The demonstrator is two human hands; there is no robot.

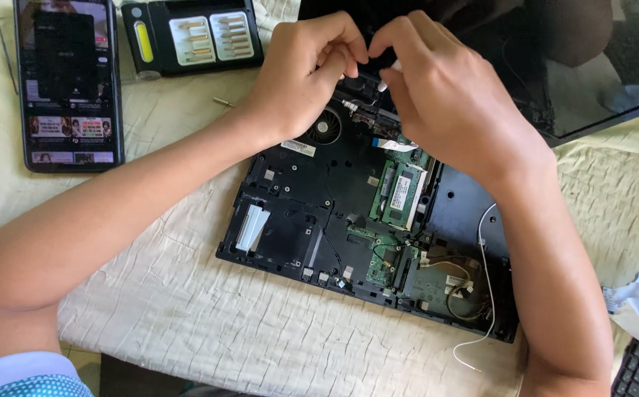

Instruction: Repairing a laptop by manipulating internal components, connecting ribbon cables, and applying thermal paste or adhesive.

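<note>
Opened laptop [363, 220] on cream cloth-covered table [224, 323], left hand [301, 70] and right hand [444, 95] pinched together above it, phone [68, 81] alongside

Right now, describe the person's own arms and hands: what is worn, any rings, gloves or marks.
Both arms are bare from the elbow down. The left hand and the right hand wear no gloves, and no rings, watch or bands show on either. The fingers are uncovered. At the left upper arm sits the edge of a short white sleeve with a teal dotted pattern. No right sleeve shows.

Bare forearms; left sleeve [18, 376] short, white band, teal-dotted fabric.
</note>
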